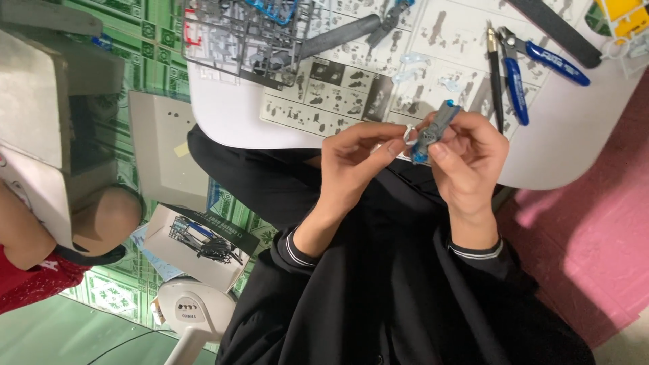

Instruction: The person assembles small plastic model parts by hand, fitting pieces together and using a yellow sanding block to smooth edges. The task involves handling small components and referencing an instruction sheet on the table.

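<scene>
The right hand (pixel 470 159) grips a grey and blue model part (pixel 433 130) between thumb and fingers, holding it up just over the near edge of the white table (pixel 574 128). The left hand (pixel 355 159) pinches a small pale piece (pixel 407 135) against that part's side. On the table behind them lie an instruction sheet (pixel 351 88), grey sprues (pixel 247 40) and blue-handled nippers (pixel 524 67).
</scene>
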